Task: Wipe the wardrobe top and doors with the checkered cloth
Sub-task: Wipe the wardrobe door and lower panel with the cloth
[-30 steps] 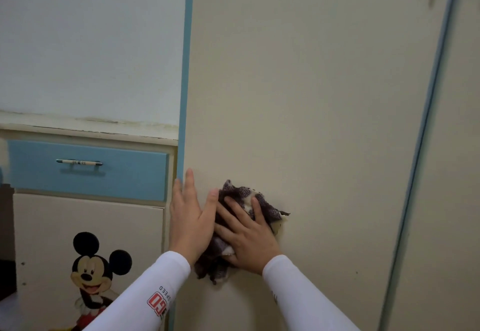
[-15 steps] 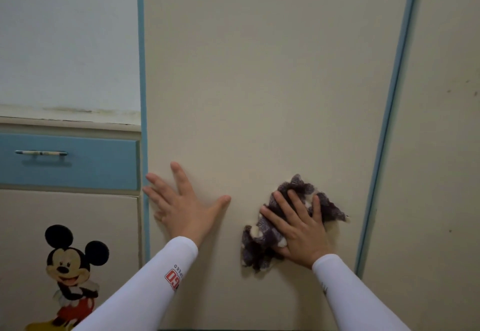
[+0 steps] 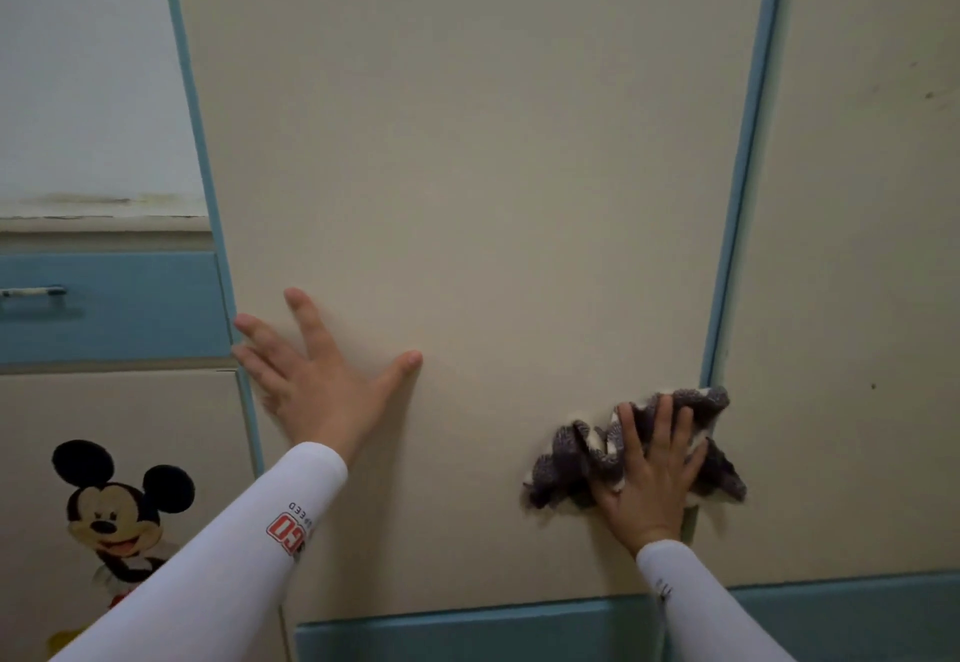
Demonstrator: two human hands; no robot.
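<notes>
I saw the crumpled purple-and-white checkered cloth (image 3: 571, 459) only in part; its middle lay under the right hand (image 3: 652, 474). At nine o'clock the frame edge cut the slim metal drawer handle (image 3: 31, 291). At seven, the white left sleeve (image 3: 218, 573) covered the lower body of the mouse cartoon sticker (image 3: 114, 511). The outer fingers of the left hand (image 3: 317, 391) were blurred.

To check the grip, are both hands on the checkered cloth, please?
No, only the right hand presses the checkered cloth; the left hand rests flat on the door.
</notes>
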